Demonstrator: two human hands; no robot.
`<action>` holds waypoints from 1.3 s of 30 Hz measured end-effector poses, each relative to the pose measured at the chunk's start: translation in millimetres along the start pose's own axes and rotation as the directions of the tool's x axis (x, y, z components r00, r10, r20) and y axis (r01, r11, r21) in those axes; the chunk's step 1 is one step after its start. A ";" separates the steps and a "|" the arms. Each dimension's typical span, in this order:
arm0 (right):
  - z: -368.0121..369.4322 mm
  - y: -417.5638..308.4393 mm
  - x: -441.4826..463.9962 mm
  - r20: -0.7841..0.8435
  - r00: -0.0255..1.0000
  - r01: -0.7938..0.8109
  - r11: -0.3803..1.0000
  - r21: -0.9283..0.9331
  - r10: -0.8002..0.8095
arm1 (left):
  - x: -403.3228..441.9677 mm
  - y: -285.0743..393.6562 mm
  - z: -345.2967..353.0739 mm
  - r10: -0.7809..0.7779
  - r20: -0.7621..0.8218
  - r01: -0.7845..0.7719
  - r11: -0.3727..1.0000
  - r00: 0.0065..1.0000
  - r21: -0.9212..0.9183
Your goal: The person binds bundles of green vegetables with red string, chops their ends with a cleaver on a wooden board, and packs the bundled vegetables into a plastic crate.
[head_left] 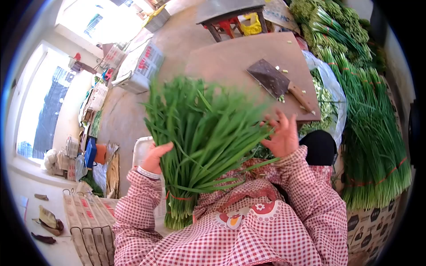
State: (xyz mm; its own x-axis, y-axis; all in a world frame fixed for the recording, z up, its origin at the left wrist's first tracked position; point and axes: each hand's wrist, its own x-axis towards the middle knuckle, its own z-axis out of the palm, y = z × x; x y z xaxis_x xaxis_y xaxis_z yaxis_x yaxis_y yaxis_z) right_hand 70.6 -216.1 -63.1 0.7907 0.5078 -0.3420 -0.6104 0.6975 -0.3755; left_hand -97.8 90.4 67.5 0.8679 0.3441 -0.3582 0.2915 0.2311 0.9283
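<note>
A large bunch of long green leafy stalks (195,128) stands fanned out in front of me, tied near its pale lower end with a red band. My left hand (156,158) grips the left side of the bunch, thumb over the leaves. At the right edge of the leaves is my right hand (282,135), its fingers spread and slightly blurred, with nothing held in it. Beyond the bunch, a cleaver (270,79) with a wooden handle lies on the brown table (213,60), with small cut bits around it.
Banded green bunches (372,133) are piled along the right, beside a clear plastic bag (339,97) of cut pieces. A dark stool (230,11) stands beyond the table. White crates (142,66) are at the upper left, and a wire-framed stack (88,221) is at the lower left.
</note>
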 end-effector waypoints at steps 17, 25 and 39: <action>-19.4 47.4 -2.1 0.515 0.768 -0.455 0.890 0.021 0.380 | 122.4 18.1 81.5 -0.122 0.045 0.128 0.853 0.992 -0.505; -8.4 42.5 -16.7 0.491 0.819 -0.451 0.863 0.227 0.298 | 48.7 -82.9 67.6 -0.353 0.278 0.416 0.884 0.894 -0.216; -9.0 -26.2 -94.3 0.188 0.982 0.132 0.585 -0.800 0.035 | 116.7 -111.4 131.5 0.085 0.437 0.309 0.588 0.896 -0.748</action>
State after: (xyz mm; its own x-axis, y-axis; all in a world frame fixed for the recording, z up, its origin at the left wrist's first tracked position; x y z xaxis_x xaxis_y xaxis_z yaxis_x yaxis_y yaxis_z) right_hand 11.6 -286.8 -28.8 0.7638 0.6178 -0.1871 -0.2906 0.0703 -0.9543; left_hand 23.9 -14.8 -64.5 0.9777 -0.0695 -0.1983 0.1386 0.9227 0.3598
